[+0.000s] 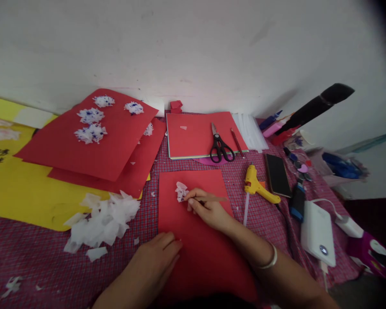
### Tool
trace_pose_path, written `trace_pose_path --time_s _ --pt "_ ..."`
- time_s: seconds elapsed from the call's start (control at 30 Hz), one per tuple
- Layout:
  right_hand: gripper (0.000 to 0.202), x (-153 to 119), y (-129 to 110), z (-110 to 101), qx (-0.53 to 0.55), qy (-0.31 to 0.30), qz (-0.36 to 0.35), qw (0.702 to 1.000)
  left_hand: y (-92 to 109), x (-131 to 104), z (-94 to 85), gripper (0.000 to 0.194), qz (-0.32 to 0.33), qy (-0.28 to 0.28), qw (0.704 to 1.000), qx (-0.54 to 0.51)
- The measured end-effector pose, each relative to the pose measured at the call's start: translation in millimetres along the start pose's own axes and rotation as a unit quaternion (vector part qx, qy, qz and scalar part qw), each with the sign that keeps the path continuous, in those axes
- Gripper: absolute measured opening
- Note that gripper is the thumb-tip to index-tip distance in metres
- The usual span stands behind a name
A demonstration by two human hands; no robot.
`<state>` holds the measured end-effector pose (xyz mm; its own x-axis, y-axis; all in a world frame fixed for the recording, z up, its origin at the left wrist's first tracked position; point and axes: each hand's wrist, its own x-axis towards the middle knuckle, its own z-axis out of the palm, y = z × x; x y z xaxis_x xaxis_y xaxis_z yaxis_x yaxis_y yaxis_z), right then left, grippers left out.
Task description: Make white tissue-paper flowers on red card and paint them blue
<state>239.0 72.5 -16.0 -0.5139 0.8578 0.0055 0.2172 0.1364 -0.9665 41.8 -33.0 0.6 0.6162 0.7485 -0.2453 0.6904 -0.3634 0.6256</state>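
Note:
Before me lies a sheet of red paper [193, 231] with a small crumpled clump of white tissue paper [181, 191] near its upper part. My right hand [206, 208] is closed around a thin brown pencil-like stick [215, 198]. The fingertips of that hand meet the clump's lower right edge; the stick's working end is hidden there. Across the sheet's left edge rests my left hand [159, 257], palm down and fingers stretched forward, with nothing visible held. Left of the sheet is a loose pile of white tissue pieces [106, 221].
Red sheets [93, 154] with blue-tipped white tissue flowers [90, 133] lie on yellow paper [22, 197]. Farther back are scissors [219, 146] and a red pencil [237, 141] on stacked paper. A yellow glue gun [255, 184], black phone-like slab [277, 175] and white power bank [318, 234] lie right.

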Motion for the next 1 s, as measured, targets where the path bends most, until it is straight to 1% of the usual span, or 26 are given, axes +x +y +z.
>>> trace_pose_path --time_s 0.17,0.3,0.53,0.6,0.7,0.77,0.9,1.0 --pt "0.016 -0.3 -1.0 0.3 0.005 -0.002 0.002 1.0 0.6 1.0 0.1 0.031 -0.003 -0.001 1.0 0.006" --pt "0.015 -0.8 -0.6 0.0 0.007 -0.004 0.008 1.0 1.0 1.2 -0.5 0.034 0.005 -0.012 1.0 0.026" --pt "0.015 0.0 -0.7 -0.1 0.012 -0.006 0.01 1.0 2.8 1.6 -3.2 0.035 -0.003 -0.023 0.999 0.033" --pt "0.015 0.5 -1.2 0.0 0.014 -0.004 0.003 1.0 3.0 1.6 -2.6 0.032 -0.006 -0.019 0.999 0.038" --pt "0.016 0.6 -1.1 0.0 0.009 -0.003 -0.008 1.0 2.0 1.1 -0.6 0.031 0.005 0.004 0.999 0.037" --pt "0.016 0.3 -0.6 0.0 0.007 -0.004 -0.008 1.0 1.8 1.0 -0.3 0.031 0.008 0.011 0.999 0.033" --pt "0.015 -0.4 -0.5 -0.2 0.009 -0.007 -0.003 1.0 3.6 2.6 -3.8 0.027 -0.011 -0.006 1.0 0.026" --pt "0.014 -0.6 -1.3 -0.2 0.012 -0.011 0.002 1.0 4.0 2.8 -5.2 0.027 -0.006 -0.008 1.0 0.024"
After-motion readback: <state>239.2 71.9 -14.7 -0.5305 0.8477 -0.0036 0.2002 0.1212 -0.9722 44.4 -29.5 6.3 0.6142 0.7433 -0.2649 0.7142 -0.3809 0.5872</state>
